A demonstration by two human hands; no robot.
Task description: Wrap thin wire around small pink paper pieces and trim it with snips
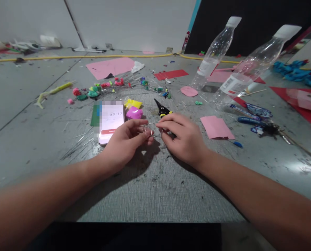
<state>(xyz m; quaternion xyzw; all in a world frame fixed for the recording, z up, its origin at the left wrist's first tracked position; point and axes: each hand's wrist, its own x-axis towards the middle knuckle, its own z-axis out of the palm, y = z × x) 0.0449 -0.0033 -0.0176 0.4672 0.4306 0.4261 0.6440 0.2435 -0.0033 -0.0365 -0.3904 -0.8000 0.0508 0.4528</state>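
A small bent piece of thin silvery wire (152, 129) is held between my two hands above the table. The thumb and fingers of my left hand (130, 137) pinch its left side. My right hand (181, 137) has its fingertips closed on the wire's right end. Just beyond my right hand lie pliers (160, 108) with black jaws and yellow-and-black handles, partly hidden by that hand. A purple packet (134, 113) and a yellow packet (133, 103) sit past my left fingers. Beside my left wrist a phone (112, 118) shows a timer.
Loose wires (78, 144) spread left of the phone. Coloured clay pieces on wires (92, 92) lie farther back. Two clear plastic bottles (206, 66) stand at the right rear. Pink paper (217, 127), a blue-handled tool (252, 121) and red sheets are on the right.
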